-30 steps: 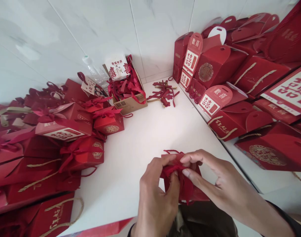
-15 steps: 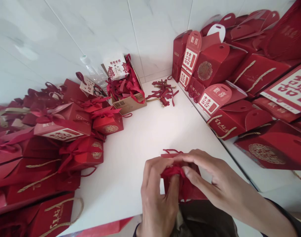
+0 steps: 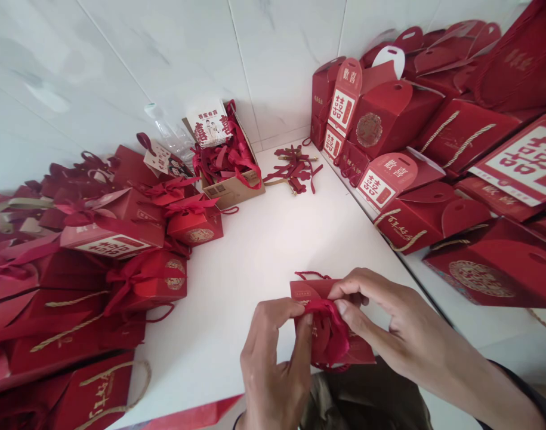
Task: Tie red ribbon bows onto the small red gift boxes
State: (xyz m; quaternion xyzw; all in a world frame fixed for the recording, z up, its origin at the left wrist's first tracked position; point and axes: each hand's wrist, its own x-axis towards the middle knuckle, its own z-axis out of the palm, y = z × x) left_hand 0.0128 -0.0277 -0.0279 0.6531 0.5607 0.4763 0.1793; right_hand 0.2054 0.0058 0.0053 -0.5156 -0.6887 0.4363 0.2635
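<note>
A small red gift box [image 3: 360, 349] lies on the white tabletop [image 3: 264, 251] at the near edge, with a red ribbon [image 3: 329, 325] bunched on top of it. My left hand [image 3: 273, 364] pinches the ribbon from the left with thumb and fingers. My right hand [image 3: 389, 325] pinches the same ribbon from the right, its fingers resting over the box's top. A thin red cord loop [image 3: 311, 276] sticks out behind the box.
Ribbon-tied red gift boxes [image 3: 147, 280] and flat red bags [image 3: 76, 394] pile up on the left. Larger red boxes with rope handles [image 3: 416, 221] line the right. At the back, a cardboard box of red ribbons [image 3: 230, 173] and loose red pieces [image 3: 295, 170] lie near the tiled wall.
My left hand has slid down and left, drawing the ribbon out from the box top. My right hand has barely moved, still pinching the ribbon. More of the box top now shows.
</note>
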